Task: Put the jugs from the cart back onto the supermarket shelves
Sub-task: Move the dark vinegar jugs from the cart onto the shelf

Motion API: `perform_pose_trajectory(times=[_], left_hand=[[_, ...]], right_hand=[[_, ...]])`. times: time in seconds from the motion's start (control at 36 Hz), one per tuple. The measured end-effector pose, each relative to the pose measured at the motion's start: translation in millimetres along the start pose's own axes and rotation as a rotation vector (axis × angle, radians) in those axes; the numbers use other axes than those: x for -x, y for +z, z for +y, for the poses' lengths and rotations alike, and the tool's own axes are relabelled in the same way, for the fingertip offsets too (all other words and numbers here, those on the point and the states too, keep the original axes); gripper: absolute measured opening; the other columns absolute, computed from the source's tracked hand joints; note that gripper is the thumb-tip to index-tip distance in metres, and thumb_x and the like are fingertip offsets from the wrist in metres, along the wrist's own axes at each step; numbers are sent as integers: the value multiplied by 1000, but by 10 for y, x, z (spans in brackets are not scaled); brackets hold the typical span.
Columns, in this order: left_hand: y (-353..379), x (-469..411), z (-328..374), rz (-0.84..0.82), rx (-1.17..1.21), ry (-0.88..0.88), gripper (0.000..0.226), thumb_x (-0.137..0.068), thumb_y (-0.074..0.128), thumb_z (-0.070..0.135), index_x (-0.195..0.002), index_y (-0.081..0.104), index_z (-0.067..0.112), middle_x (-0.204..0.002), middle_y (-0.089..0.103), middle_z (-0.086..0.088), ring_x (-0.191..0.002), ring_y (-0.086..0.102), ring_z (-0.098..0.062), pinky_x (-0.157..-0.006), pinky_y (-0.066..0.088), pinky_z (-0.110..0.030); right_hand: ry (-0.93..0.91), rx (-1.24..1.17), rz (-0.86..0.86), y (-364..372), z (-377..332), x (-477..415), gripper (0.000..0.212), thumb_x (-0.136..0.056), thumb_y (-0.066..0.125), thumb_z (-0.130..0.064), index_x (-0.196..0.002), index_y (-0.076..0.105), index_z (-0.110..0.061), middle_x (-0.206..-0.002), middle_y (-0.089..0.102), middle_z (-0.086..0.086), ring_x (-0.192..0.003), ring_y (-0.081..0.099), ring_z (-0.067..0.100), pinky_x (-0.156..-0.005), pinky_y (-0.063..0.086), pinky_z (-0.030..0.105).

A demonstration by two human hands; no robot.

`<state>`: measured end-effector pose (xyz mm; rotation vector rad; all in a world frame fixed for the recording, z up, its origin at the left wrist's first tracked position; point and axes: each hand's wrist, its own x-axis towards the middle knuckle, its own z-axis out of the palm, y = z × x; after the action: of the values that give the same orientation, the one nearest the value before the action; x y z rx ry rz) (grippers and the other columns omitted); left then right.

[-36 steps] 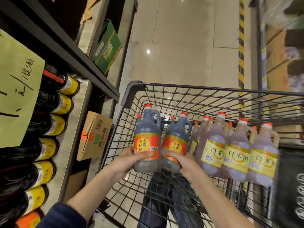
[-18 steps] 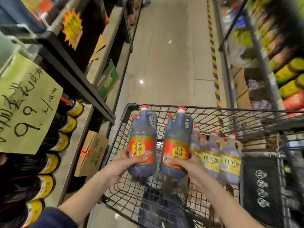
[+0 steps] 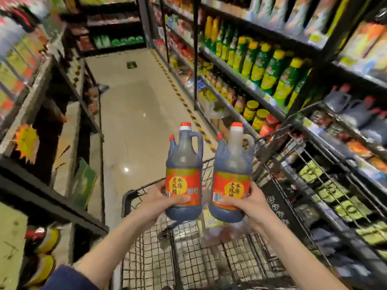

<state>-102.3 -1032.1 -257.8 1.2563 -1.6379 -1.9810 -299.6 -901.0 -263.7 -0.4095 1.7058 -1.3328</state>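
I hold two dark vinegar jugs with red caps and red-and-yellow labels, upright and side by side above the wire cart (image 3: 146, 260). My left hand (image 3: 161, 200) grips the base of the left jug (image 3: 183, 174). My right hand (image 3: 249, 203) grips the base of the right jug (image 3: 231, 176), whose neck looks pale. Similar dark jugs (image 3: 356, 114) stand on the right-hand shelf, beyond the cart's far side. The pale jugs in the cart are mostly hidden behind the two raised jugs and blurred.
Shelves (image 3: 261, 101) of green and yellow bottles and jars line the right side. Left shelving (image 3: 41, 191) carries dark bottles, a green box (image 3: 84, 183) and a yellow price star (image 3: 26, 141). The tiled aisle (image 3: 134, 105) with a striped floor line runs ahead.
Both jugs have risen out of the cart to chest height. My view has lifted and swung right, so the right shelves now show.
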Motion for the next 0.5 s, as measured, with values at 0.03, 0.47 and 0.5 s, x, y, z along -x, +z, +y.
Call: perform_pose_trajectory(times=[0.03, 0.47, 0.5], left_hand=[[43, 1, 85, -24, -17, 24, 107, -10, 91, 53, -106, 60, 19, -92, 74, 3, -85, 72, -13, -68, 54, -22], [1693, 117, 1074, -420, 9, 335, 105, -4, 91, 55, -94, 64, 9, -77, 75, 3, -68, 71, -10, -58, 53, -17], [1830, 133, 1109, -449, 7, 342, 103, -4, 91, 53, -93, 64, 9, -77, 76, 2, -68, 71, -10, -58, 54, -18]], right_hand=[[-19, -7, 34, -65, -44, 69, 73, -51, 88, 1, -113, 52, -12, -99, 69, 6, -85, 68, 20, -70, 55, 32], [-363, -130, 603, -1330, -579, 1587, 72, -48, 90, -8, -106, 50, -24, -100, 65, -5, -87, 64, 11, -71, 53, 29], [-385, -133, 630, -1429, -595, 1680, 71, -51, 89, -5, -106, 49, -25, -99, 65, -7, -85, 64, 8, -67, 51, 25]])
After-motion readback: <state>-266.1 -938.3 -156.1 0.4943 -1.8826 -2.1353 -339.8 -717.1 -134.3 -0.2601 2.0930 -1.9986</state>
